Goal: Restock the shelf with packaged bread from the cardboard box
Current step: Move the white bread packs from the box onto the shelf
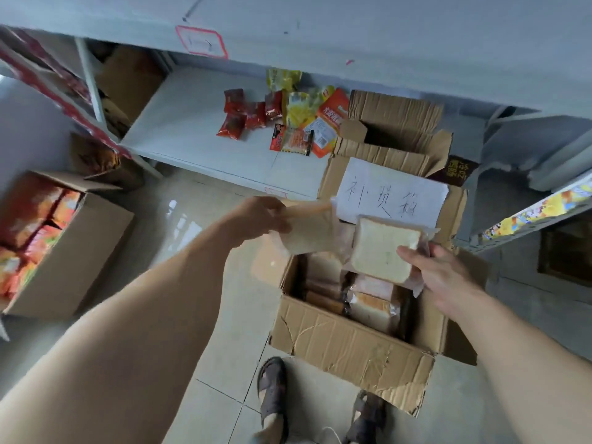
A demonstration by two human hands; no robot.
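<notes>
An open cardboard box point(352, 344) stands on the floor in front of me, with several packaged bread packs point(373, 306) inside. My left hand point(256, 219) grips one blurred bread pack point(309, 233) above the box's left side. My right hand point(445, 277) holds a second bread pack point(382, 251), a clear-wrapped white slice, over the box. The white lower shelf point(192, 129) lies beyond, its left part bare. A paper sheet with handwriting point(394, 193) is stuck on the box's far flap.
Red, yellow and orange snack packets point(288, 120) lie in the middle of the shelf. An empty cardboard box point(397, 129) sits on the shelf's right. Another box of orange snack bags point(41, 238) stands on the floor at left. My feet point(272, 398) are by the bread box.
</notes>
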